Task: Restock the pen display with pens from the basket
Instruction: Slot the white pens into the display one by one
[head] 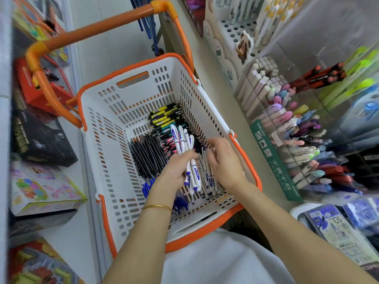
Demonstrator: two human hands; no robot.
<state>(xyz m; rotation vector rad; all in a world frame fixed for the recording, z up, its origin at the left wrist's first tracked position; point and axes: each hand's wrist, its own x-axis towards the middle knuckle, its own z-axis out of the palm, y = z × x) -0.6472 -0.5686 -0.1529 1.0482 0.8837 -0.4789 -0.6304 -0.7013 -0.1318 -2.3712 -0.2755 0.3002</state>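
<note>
Two arms of yours reach down over your white top (215, 261) into the basket (106, 152), which sits right in front of you. It's white w/ an orange rim. A thin gold bangle (158, 207) is on your L wrist.

Your L hand (176, 171) grips a bunch of white pens (184, 144) w/ blue print; they fan out up & away from you. Your R hand (223, 162) is just beside it, fingers curled down over the loose white pens (208, 179) lying along the basket's R wall. Can't tell if it has hold of one or only touches them.

More pens lie on the basket floor: blue pens (146, 187) near your L wrist, black pens (147, 156) in the middle, pink & black ones past your L hand, then yellow pens (164, 117) at the far end. The orange handle (102, 29) stands up beyond the basket.

On your R, the pen display (328, 128) has clear boxes w/ lots of pens standing in them, many pink, purple & blue. A green strip (274, 160) runs along its front. Further back stands a white pen stand (231, 31) w/ round holes & a panda picture.

On your L, flat game boxes (43, 140) lie on a low shelf.
</note>
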